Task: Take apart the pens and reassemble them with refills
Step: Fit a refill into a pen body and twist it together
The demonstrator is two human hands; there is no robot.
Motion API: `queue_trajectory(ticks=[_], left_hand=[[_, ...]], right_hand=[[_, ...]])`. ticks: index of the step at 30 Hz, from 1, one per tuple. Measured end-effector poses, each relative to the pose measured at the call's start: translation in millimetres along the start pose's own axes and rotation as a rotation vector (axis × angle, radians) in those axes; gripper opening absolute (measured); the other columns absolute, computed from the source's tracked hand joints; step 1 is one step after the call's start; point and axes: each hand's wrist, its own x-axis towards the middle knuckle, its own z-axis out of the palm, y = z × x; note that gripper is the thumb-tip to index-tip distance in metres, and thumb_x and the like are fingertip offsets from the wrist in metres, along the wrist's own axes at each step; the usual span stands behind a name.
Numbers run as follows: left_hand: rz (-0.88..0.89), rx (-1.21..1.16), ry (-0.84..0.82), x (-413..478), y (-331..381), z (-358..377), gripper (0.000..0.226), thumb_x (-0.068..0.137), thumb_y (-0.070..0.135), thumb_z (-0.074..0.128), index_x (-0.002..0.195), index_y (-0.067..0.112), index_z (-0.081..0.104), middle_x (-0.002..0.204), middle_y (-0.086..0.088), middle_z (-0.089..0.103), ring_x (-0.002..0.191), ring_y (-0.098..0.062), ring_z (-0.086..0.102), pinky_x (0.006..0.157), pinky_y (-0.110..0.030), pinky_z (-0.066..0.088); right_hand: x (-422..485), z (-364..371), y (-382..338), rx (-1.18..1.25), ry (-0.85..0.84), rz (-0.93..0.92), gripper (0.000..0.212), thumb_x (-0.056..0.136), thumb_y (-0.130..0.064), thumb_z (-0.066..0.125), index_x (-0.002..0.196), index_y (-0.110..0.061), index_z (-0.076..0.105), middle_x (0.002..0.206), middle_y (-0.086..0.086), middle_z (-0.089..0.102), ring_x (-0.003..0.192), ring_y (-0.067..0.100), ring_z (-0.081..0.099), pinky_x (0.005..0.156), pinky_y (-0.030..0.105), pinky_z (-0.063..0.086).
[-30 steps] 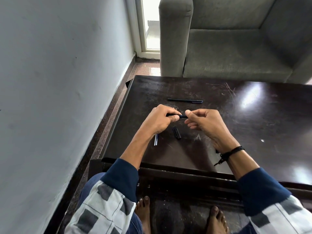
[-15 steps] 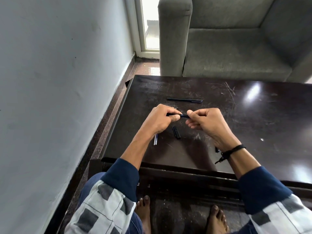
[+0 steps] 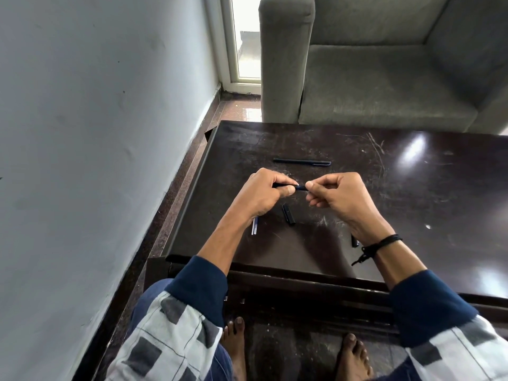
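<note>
Pen barrel [image 3: 301, 187]: dark, slim, horizontal. Left hand [image 3: 264, 195] fisted around one end; right hand [image 3: 339, 195] pinching the other.

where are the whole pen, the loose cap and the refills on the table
whole pen [image 3: 301, 161]: head view, middle of its barrel
cap [image 3: 288, 214]: head view, middle of its length
refills [image 3: 255, 227]: head view, the near end that shows
</note>
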Motion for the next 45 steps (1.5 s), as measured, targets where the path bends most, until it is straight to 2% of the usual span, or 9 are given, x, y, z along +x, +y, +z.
queue_trajectory(ticks=[4,9,13,16,22,26,31,37,45], left_hand=[[-0.005,0.002,0.003,0,-1,0,0.019,0.092,0.017,0.072,0.109,0.021,0.079,0.097,0.006,0.076,0.095,-0.007,0.067,0.087,-0.024,0.047],[-0.005,0.005,0.015,-1,0,0,0.019,0.092,0.019,0.072,0.109,0.022,0.079,0.095,0.009,0.074,0.090,-0.001,0.063,0.081,-0.019,0.042],[0.004,0.022,0.009,-2,1,2,0.019,0.092,0.018,0.072,0.110,0.020,0.079,0.098,0.005,0.076,0.093,-0.006,0.066,0.084,-0.020,0.046],[-0.004,0.005,0.008,-2,1,2,0.019,0.092,0.016,0.072,0.110,0.019,0.079,0.098,0.004,0.077,0.094,-0.007,0.068,0.088,-0.023,0.049],[-0.006,0.003,0.015,-3,3,0,0.019,0.093,0.018,0.072,0.110,0.020,0.079,0.097,0.007,0.074,0.091,-0.004,0.064,0.082,-0.020,0.044],[-0.008,0.016,0.015,-3,4,3,0.019,0.093,0.018,0.071,0.110,0.020,0.079,0.088,0.011,0.071,0.083,0.003,0.061,0.076,-0.015,0.040],[-0.015,0.027,0.026,-4,5,4,0.019,0.093,0.017,0.071,0.111,0.019,0.079,0.097,0.004,0.076,0.092,-0.007,0.066,0.078,-0.018,0.043],[-0.025,-0.014,0.036,-3,4,1,0.019,0.092,0.017,0.072,0.110,0.021,0.079,0.096,0.010,0.073,0.092,-0.001,0.064,0.083,-0.017,0.044],[-0.032,0.065,0.029,-5,6,6,0.019,0.093,0.019,0.071,0.111,0.020,0.078,0.099,0.002,0.076,0.097,-0.008,0.065,0.081,-0.018,0.044]], right_hand=[[1,-1,1,-0.036,-0.002,-0.051,0.006,0.084,-0.008,0.079,0.088,-0.006,0.075,0.074,0.011,0.073,0.065,0.017,0.065,0.067,0.028,0.055],[-1,1,0,0.018,-0.003,-0.013,0.023,0.093,-0.030,0.071,0.088,-0.008,0.075,0.076,0.010,0.076,0.068,0.016,0.072,0.068,0.025,0.057],[2,1,3,-0.037,0.012,-0.017,0.013,0.093,-0.013,0.071,0.082,-0.008,0.073,0.067,0.010,0.073,0.058,0.014,0.065,0.060,0.022,0.053],[3,-1,3,-0.044,-0.017,-0.045,0.004,0.086,-0.009,0.078,0.085,-0.008,0.074,0.072,0.014,0.073,0.064,0.018,0.066,0.067,0.031,0.056],[2,1,-2,0.039,0.015,0.002,0.028,0.094,-0.036,0.068,0.092,-0.009,0.073,0.075,0.011,0.076,0.066,0.017,0.073,0.059,0.019,0.055],[3,2,4,-0.020,0.020,0.016,0.024,0.097,-0.022,0.066,0.079,-0.008,0.071,0.062,0.008,0.071,0.054,0.014,0.064,0.053,0.020,0.050],[5,2,4,-0.016,-0.001,-0.005,0.012,0.092,-0.015,0.072,0.082,-0.008,0.071,0.064,0.008,0.072,0.054,0.014,0.064,0.054,0.020,0.051],[2,-3,-2,0.050,0.028,0.024,0.031,0.092,-0.038,0.070,0.095,-0.007,0.072,0.076,0.013,0.076,0.064,0.021,0.072,0.056,0.022,0.055],[7,4,9,0.035,0.047,0.018,0.013,0.090,-0.009,0.073,0.078,-0.005,0.072,0.064,0.010,0.071,0.059,0.020,0.064,0.059,0.025,0.056]])
